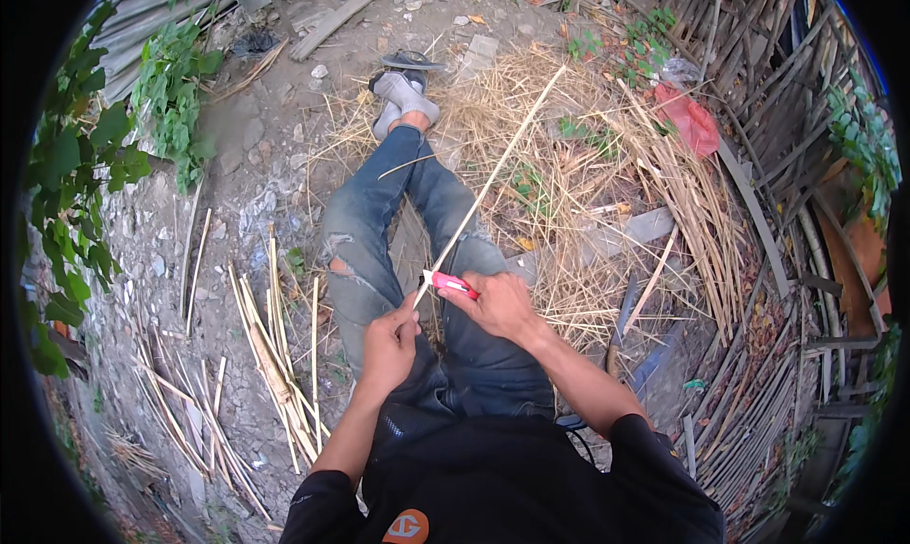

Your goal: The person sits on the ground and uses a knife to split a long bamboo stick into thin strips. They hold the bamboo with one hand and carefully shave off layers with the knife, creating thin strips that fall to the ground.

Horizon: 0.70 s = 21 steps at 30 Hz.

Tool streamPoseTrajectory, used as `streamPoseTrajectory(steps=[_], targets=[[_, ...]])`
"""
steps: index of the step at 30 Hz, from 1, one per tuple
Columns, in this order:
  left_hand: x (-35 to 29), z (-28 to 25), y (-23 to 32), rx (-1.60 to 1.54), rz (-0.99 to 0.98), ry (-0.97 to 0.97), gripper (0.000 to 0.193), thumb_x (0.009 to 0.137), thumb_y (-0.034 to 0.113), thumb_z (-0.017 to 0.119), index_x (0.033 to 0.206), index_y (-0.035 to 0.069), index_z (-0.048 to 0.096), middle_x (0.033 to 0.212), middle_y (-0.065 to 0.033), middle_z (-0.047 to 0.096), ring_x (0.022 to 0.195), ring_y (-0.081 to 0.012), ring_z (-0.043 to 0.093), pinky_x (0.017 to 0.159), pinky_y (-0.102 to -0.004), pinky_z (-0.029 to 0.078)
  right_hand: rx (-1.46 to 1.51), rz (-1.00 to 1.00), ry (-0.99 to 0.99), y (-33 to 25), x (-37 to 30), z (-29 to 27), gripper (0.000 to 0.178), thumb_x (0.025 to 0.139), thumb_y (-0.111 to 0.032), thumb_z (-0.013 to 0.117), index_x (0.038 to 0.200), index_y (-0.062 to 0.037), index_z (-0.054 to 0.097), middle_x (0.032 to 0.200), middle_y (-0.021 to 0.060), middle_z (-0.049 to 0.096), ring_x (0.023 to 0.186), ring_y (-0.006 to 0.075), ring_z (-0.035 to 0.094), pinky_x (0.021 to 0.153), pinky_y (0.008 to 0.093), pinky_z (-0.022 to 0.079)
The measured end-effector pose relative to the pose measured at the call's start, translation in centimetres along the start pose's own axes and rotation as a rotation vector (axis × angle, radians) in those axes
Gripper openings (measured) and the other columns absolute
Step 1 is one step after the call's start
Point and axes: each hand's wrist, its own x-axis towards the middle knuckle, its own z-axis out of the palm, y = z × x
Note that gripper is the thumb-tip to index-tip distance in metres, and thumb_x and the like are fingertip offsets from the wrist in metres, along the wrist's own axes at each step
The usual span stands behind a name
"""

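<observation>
My right hand [499, 305] is closed round a red utility knife [453, 284] above my lap. The knife's tip meets a long, thin, pale strip that looks like bamboo [500, 174]. My left hand [391, 343] pinches the near end of this strip between thumb and fingers, just left of the knife. From there the strip slants up and away to the right, over my leg and the straw-coloured shavings [559, 155]. My legs in torn jeans [365, 231] stretch out on the ground, crossed at the ankles.
A bundle of split strips [697, 203] lies at the right, near a red plastic bag [686, 119]. A larger blade with a handle [622, 321] rests right of my legs. More split sticks [277, 369] lie at the left. A stick fence [758, 80] borders the right side.
</observation>
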Motion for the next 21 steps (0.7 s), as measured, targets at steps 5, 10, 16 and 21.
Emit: streamPoseTrajectory(steps=[5, 10, 16, 21], targets=[[0.6, -1.7, 2.1, -0.465, -0.33, -0.176, 0.035, 0.104, 0.013, 0.062, 0.138, 0.007, 0.065, 0.076, 0.0045, 0.058, 0.061, -0.0029, 0.044, 0.055, -0.0222, 0.039, 0.638, 0.068, 0.083, 0.9, 0.2, 3.0, 0.057, 0.104, -0.053, 0.054, 0.072, -0.0061, 0.058, 0.055, 0.01, 0.052, 0.048, 0.0229, 0.049, 0.048, 0.036, 0.04], [0.2, -1.6, 2.1, -0.544, -0.38, -0.182, 0.037, 0.104, 0.016, 0.064, 0.139, 0.006, 0.064, 0.078, 0.0051, 0.059, 0.06, -0.0015, 0.041, 0.054, -0.0204, 0.036, 1.362, 0.323, 0.018, 0.9, 1.7, -0.4, 0.058, 0.109, -0.057, 0.039, 0.072, -0.0132, 0.044, 0.051, -0.0059, 0.026, 0.041, 0.007, 0.023, 0.042, 0.0252, 0.019], [0.9, -1.6, 0.6, -0.408, -0.306, -0.014, 0.036, 0.104, 0.015, 0.063, 0.139, 0.005, 0.064, 0.078, 0.0045, 0.061, 0.061, -0.0016, 0.042, 0.054, -0.0203, 0.035, 1.523, 0.329, -0.171, 0.2, 0.2, -2.5, 0.039, 0.112, -0.044, 0.04, 0.099, -0.0104, 0.054, 0.062, -0.0027, 0.039, 0.047, 0.0069, 0.03, 0.045, 0.0248, 0.024], [1.1, -2.3, 1.0, -0.367, -0.272, -0.007, 0.037, 0.104, 0.014, 0.062, 0.14, 0.004, 0.063, 0.079, 0.004, 0.062, 0.062, -0.0019, 0.042, 0.054, -0.0205, 0.035, 1.234, 0.236, -0.072, 0.5, 0.2, -2.2, 0.043, 0.114, -0.039, 0.037, 0.131, -0.0039, 0.056, 0.066, -0.0017, 0.042, 0.047, 0.0072, 0.034, 0.048, 0.0245, 0.032]])
